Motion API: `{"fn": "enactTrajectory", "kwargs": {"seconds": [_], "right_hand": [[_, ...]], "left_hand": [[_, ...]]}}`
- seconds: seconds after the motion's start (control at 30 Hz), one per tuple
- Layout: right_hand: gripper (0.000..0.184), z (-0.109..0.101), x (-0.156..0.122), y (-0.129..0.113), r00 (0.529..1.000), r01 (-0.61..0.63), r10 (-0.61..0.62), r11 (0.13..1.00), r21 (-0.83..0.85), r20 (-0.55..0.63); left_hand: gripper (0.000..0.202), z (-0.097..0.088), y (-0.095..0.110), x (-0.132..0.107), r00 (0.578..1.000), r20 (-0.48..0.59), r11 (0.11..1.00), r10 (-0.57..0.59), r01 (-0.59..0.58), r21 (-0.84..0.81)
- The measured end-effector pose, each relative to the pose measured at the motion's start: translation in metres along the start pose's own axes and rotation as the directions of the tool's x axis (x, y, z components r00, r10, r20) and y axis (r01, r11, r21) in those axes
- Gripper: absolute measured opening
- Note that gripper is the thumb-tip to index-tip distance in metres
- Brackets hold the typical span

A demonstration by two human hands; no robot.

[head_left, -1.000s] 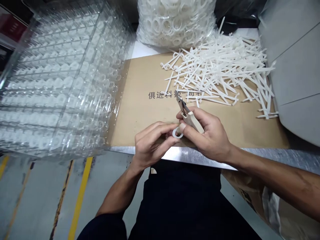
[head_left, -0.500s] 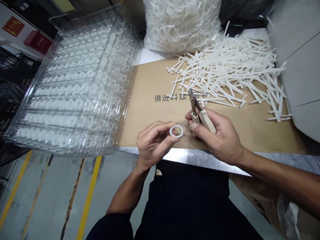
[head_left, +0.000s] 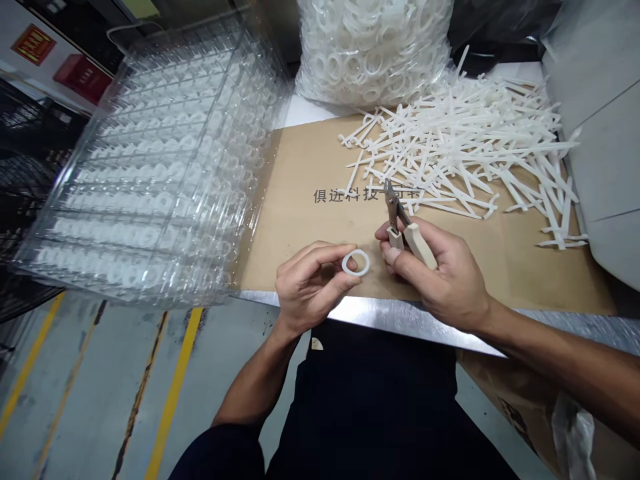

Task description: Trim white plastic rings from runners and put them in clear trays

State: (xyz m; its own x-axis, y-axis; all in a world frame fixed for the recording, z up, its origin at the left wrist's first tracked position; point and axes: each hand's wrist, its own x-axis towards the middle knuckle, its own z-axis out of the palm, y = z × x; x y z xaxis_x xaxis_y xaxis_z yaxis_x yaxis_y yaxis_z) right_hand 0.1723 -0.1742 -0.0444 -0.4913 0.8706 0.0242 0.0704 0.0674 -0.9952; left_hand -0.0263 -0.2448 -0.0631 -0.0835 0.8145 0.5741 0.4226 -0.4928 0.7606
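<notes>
Between the thumb and fingers of my left hand [head_left: 313, 287] is a white plastic ring [head_left: 345, 270], its round opening facing me. My right hand [head_left: 445, 277] grips a pair of cutting pliers [head_left: 391, 203] by its cream handles [head_left: 421, 245]. The metal jaws point up and away from me, apart from the ring. Both hands are above the brown cardboard [head_left: 295, 223] near the table's front edge. Beyond the pliers lies a heap of white plastic strips [head_left: 465, 143], some with small hooked or rounded ends.
At the left, clear plastic trays [head_left: 165, 150] hold rows of white rings. A clear bag [head_left: 373, 50] full of rings stands at the back. The metal table edge [head_left: 373, 313] runs in front of me. A pale grey surface [head_left: 607, 133] bounds the right side.
The whole scene has shifted slightly with the camera. Both hands keep the same grip on the ring and the pliers.
</notes>
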Motion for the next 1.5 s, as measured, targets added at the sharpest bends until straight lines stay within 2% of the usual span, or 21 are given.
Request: {"fn": "enactTrajectory", "kwargs": {"seconds": [0.3,0.53,0.63,0.7,0.83,0.93,1.03,1.1,1.2,1.3,1.4,1.5], "right_hand": [[0.012,-0.006,0.0,0.007,1.0,0.014,-0.014,0.999,-0.042,-0.009],[0.015,-0.007,0.003,0.01,1.0,0.018,-0.019,0.999,-0.032,-0.025],[0.016,-0.008,0.003,0.012,1.0,0.025,-0.026,0.999,-0.024,-0.012],[0.018,-0.009,0.003,0.013,1.0,0.026,-0.026,0.999,-0.025,-0.004],[0.023,-0.011,0.001,0.012,1.0,0.016,-0.015,0.999,-0.047,0.01],[0.027,-0.012,0.001,0.013,0.999,-0.001,0.004,0.998,-0.07,0.04],[0.031,-0.012,0.0,0.015,0.998,-0.011,0.016,0.998,-0.066,0.068],[0.034,-0.012,-0.001,0.017,0.997,-0.015,0.019,0.998,-0.063,0.072],[0.038,-0.012,-0.001,0.02,0.997,-0.022,0.028,0.997,-0.075,0.076],[0.039,-0.012,-0.001,0.022,0.997,-0.029,0.035,0.996,-0.081,0.076],[0.04,-0.012,-0.001,0.024,0.997,-0.039,0.045,0.996,-0.083,0.066],[0.04,-0.014,0.0,0.028,0.998,-0.038,0.043,0.995,-0.09,0.053]], "left_hand": [[0.039,0.002,-0.001,0.001,0.995,-0.085,0.998,0.057,-0.056,0.011],[0.041,0.003,-0.006,0.001,0.993,-0.102,0.997,0.055,-0.059,-0.044],[0.04,0.003,-0.009,-0.003,0.995,-0.1,0.996,0.004,-0.013,-0.093],[0.035,0.002,-0.008,-0.005,0.991,-0.105,0.98,-0.083,0.062,-0.191],[0.028,-0.005,0.01,-0.005,0.954,-0.072,0.86,-0.29,0.227,-0.458],[0.027,-0.019,0.036,-0.001,0.916,-0.063,0.786,-0.397,0.303,-0.539],[0.025,-0.041,0.063,0.004,0.895,-0.046,0.745,-0.443,0.339,-0.575],[0.024,-0.059,0.076,0.009,0.903,-0.037,0.756,-0.427,0.334,-0.563],[0.024,-0.093,0.082,0.028,0.929,-0.073,0.842,-0.362,0.292,-0.454],[0.026,-0.128,0.071,0.068,0.949,-0.141,0.924,-0.281,0.228,-0.306],[0.032,-0.156,0.042,0.13,0.962,-0.168,0.969,-0.216,0.19,-0.157],[0.049,-0.172,-0.003,0.2,0.978,-0.15,0.989,-0.144,0.146,0.0]]}}
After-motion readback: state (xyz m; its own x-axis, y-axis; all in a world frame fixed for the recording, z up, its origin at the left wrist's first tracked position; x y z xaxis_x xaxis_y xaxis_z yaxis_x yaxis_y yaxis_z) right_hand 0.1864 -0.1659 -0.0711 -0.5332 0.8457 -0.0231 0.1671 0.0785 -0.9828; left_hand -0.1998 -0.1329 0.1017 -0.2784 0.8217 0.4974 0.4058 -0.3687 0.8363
